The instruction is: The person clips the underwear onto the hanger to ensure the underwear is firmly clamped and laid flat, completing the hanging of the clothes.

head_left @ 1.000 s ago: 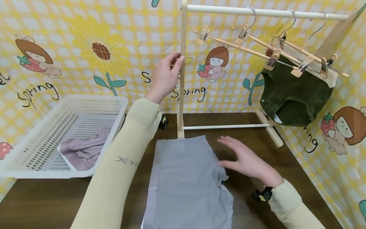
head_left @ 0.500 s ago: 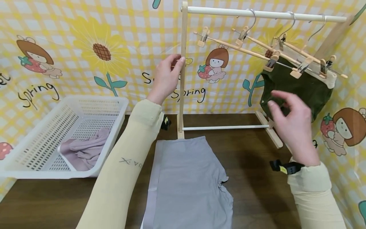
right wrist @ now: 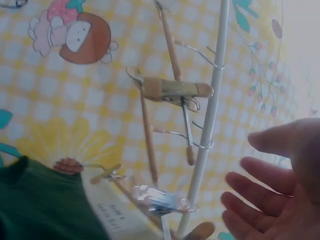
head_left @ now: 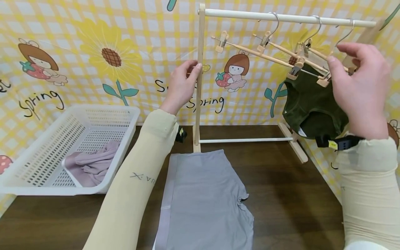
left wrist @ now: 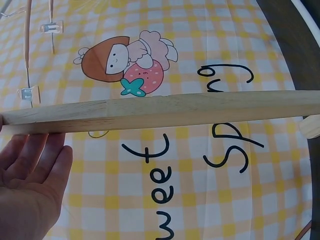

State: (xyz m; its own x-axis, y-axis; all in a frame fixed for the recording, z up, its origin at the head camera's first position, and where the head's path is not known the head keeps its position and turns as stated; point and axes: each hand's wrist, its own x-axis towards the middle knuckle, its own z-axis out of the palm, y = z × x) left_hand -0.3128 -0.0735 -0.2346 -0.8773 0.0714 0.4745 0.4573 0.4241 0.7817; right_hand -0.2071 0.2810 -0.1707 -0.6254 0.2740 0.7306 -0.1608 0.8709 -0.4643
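Note:
My left hand (head_left: 182,86) holds the left wooden post (head_left: 199,104) of a small clothes rack, with the thumb and fingertips at the wood. My right hand (head_left: 364,90) is raised at the right side of the rack, fingers and thumb apart and nothing between them. In the head view it overlaps the rearmost clip hanger, from which dark green underpants (head_left: 300,93) hang. Two bare wooden clip hangers (head_left: 262,53) hang in front of that one. Grey shorts (head_left: 206,198) lie flat on the table below the rack.
A white perforated basket (head_left: 132,118) stands on the left with a mauve garment (head_left: 97,163) in it. The rack's white top rail (head_left: 237,14) and lower bar (head_left: 243,140) span between its posts. A yellow checked cloth (head_left: 150,34) covers the walls around the brown table (head_left: 281,194).
My right hand has risen from beside the grey shorts, up and to the right, to the hanger with the green underpants. The left hand has stayed at the post.

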